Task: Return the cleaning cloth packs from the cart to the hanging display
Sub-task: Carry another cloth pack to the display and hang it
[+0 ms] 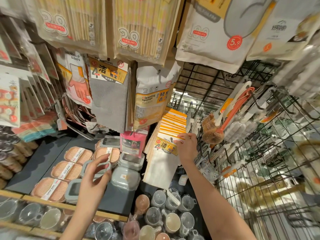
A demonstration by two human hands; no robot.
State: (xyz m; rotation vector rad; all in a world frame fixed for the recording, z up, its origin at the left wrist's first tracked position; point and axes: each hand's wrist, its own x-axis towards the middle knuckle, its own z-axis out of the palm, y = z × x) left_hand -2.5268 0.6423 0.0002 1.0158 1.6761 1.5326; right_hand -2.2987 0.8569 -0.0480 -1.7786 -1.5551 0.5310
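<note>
Labels observed: the front cleaning cloth pack (166, 144), white cloth under a yellow header card, reads "Cleaning" in part, with a large "4", Chinese characters and a red "5.9" disc. It is the foremost of a row of like packs (174, 121) hanging one behind another on the display, low and right of centre. A grey cloth pack (109, 94) hangs higher to the left with the same yellow card, "...owels" partly legible. Beside it, a pack marked "HOUSEHOLD GLOVES" (76, 78) and a pack marked "Cleaning sponge" (152, 99), both carrying red price discs. Above hang two packs printed "38" (129, 38) and a white pouch (207, 32) printed "100" with a "5.9" sticker.

Right hand (187, 146): arm extended forward and up, fingers pinching the right edge of the front pack's header card, thumb on the card face.

Left hand (94, 177): raised over the bench (43, 158), fingers loosely curved and spread, holding nothing; whether it touches the grey container (97, 168) behind it cannot be told.

On the bench lie pink soap boxes (66, 170) with paper bands, text too small to read. Cups (171, 220) sit in the bin below. A black wire grid (259, 170) at right carries brushes (213, 130).
</note>
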